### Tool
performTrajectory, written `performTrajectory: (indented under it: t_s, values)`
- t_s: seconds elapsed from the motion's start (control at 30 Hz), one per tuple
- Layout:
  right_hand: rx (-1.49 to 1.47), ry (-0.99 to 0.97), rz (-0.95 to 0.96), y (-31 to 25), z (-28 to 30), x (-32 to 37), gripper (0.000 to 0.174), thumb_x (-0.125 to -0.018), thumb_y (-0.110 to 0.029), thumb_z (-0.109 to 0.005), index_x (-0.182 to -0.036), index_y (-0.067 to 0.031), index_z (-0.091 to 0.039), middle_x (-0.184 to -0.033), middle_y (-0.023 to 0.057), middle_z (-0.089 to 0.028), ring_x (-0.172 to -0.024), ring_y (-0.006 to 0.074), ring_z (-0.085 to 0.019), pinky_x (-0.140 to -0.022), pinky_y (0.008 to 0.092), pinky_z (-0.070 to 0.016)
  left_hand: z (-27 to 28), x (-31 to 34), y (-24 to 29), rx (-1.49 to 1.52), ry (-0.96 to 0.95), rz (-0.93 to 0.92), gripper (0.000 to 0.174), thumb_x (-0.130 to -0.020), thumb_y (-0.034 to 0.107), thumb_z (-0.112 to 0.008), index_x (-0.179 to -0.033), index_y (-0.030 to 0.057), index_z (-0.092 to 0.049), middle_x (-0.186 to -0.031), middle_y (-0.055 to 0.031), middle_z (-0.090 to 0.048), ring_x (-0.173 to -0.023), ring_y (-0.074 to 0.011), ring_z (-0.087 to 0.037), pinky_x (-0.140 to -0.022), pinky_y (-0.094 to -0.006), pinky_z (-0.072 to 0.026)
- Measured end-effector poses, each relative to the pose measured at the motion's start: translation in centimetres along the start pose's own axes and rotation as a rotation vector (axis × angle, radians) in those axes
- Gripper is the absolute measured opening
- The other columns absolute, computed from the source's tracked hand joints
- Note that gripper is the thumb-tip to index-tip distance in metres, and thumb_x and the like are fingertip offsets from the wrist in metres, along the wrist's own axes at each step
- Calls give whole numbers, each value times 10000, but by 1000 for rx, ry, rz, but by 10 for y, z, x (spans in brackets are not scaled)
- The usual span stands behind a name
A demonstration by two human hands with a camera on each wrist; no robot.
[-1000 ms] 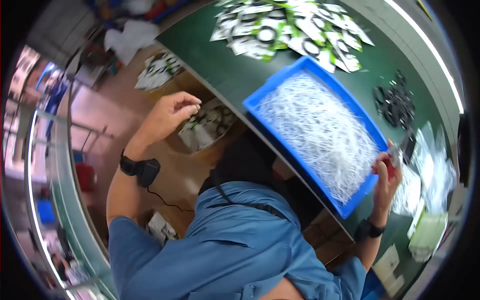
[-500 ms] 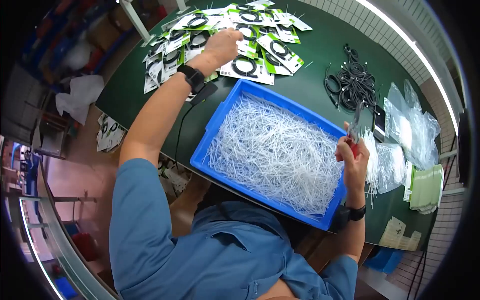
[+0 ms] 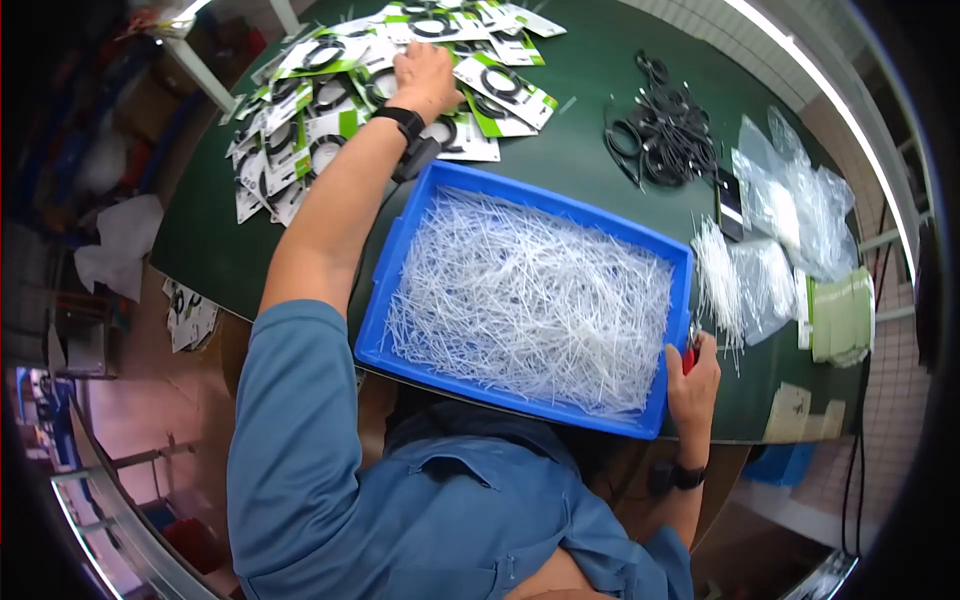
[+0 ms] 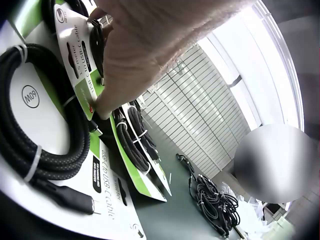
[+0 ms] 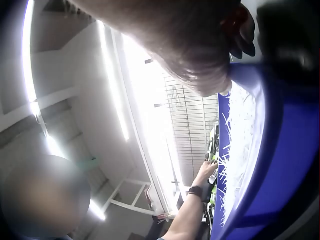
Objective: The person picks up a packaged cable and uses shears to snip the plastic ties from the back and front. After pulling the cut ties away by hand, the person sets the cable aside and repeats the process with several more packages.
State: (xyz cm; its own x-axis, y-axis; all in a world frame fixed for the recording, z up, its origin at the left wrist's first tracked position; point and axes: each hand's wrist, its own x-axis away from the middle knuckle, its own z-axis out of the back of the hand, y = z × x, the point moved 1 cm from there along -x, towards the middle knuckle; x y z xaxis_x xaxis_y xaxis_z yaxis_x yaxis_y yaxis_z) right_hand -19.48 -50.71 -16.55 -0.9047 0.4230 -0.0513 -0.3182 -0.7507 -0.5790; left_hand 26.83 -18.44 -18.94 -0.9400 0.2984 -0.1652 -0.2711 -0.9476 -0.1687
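Observation:
On the pile of carded USB cables (image 3: 325,60), my left hand (image 3: 425,78) has its thumb and fingers at opposite edges of one carded cable (image 4: 75,55), gripping it. The card is white and green with a black coiled cable; part of it is hidden behind the hand. My right hand (image 3: 693,390) holds red-handled pliers (image 3: 690,358) beside the right end of the blue tray (image 3: 500,402). Its thumb is right at the tray's rim. White plastic strips (image 3: 540,300) fill the tray.
Loose black cables (image 3: 665,135) lie in a tangle behind the tray on the green table (image 3: 590,150). To the right are a bundle of white strips (image 3: 715,280), clear plastic bags (image 3: 790,205) and a stack of green cards (image 3: 842,315).
The left hand has gone from beside the table up onto the pile of carded cables. The right hand, still holding the pliers, has come lower along the tray's right end. The head view has turned.

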Motion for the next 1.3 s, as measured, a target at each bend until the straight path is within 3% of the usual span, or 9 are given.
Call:
performTrajectory:
  t_s: [0.33, 0.4, 0.5, 0.8, 1.0, 1.07, 1.13, 1.2, 1.3]
  values:
    - [-202, -33, 5, 33, -24, -34, 368, -895, -138, -729, -1192, 33, -592, -918, 111, -658, -833, 199, -615, -787, 344, -507, 31, 17, 11, -56, -26, -133, 549, -836, 276, -721, -1305, 20, -595, -1249, -205, -681, -1204, -356, -618, -968, -557, -513]
    - [-211, -51, 68, 42, -29, -43, 377, -900, -141, -729, -1202, 38, -590, -935, 76, -637, -846, 148, -576, -791, 317, -492, 10, -6, -9, 147, 104, -289, 298, -832, 239, -716, -1010, 0, -724, -821, -270, -709, -755, -429, -714, -664, -475, -568]
    - [-199, -31, 130, 56, -40, -51, 378, -902, -137, -721, -1206, 45, -589, -948, 84, -632, -865, 155, -574, -809, 315, -489, 13, -9, -17, 234, 245, -422, 298, -864, 285, -675, -928, -6, -676, -785, -265, -690, -708, -438, -683, -598, -505, -528]
    - [-227, -35, 228, 67, -45, -70, 376, -913, -161, -698, -1197, 64, -594, -1006, 113, -627, -924, 190, -579, -854, 336, -478, 117, 68, -17, 320, 237, -375, 290, -938, 284, -604, -998, 3, -649, -858, -280, -691, -796, -450, -686, -686, -505, -537]
    - [-190, -68, 221, 64, -44, -74, 411, -915, -216, -716, -1204, 52, -602, -1002, 138, -652, -906, 218, -596, -851, 360, -485, 173, 120, -38, 512, 646, -353, 331, -953, 219, -556, -1178, -16, -614, -1010, -312, -688, -974, -480, -666, -862, -547, -523]
    - [-174, -45, 237, 68, -47, -73, 444, -914, -254, -729, -1217, 47, -609, -979, 158, -668, -876, 247, -611, -840, 379, -497, 193, 177, -42, 740, 534, -446, 413, -941, 224, -573, -1285, -3, -576, -1069, -317, -686, -1034, -488, -653, -924, -547, -512]
    - [-150, 24, 272, 67, -49, -73, 489, -923, -289, -730, -1254, 50, -609, -957, 174, -675, -840, 279, -618, -830, 398, -508, 197, 248, -34, 1438, 290, -3, 442, -939, 301, -670, -1284, 29, -618, -1115, -114, -714, -1036, -235, -689, -875, -372, -544]
    - [-122, 62, 290, 61, -47, -71, 516, -933, -307, -725, -1280, 55, -607, -949, 182, -677, -824, 296, -620, -826, 409, -514, 209, 313, 26, 1931, 39, 109, 334, -997, 161, -566, -1286, 0, -606, -1130, -140, -715, -931, -196, -722, -828, -312, -587]
    - [-81, 215, 293, 40, -24, -63, 531, -967, -312, -700, -1337, 53, -592, -926, 132, -658, -813, 238, -614, -815, 374, -520, 164, 355, 63, 1912, -431, 113, 353, -1022, 129, -522, -1334, -30, -572, -1165, -157, -707, -983, -190, -718, -873, -315, -594]
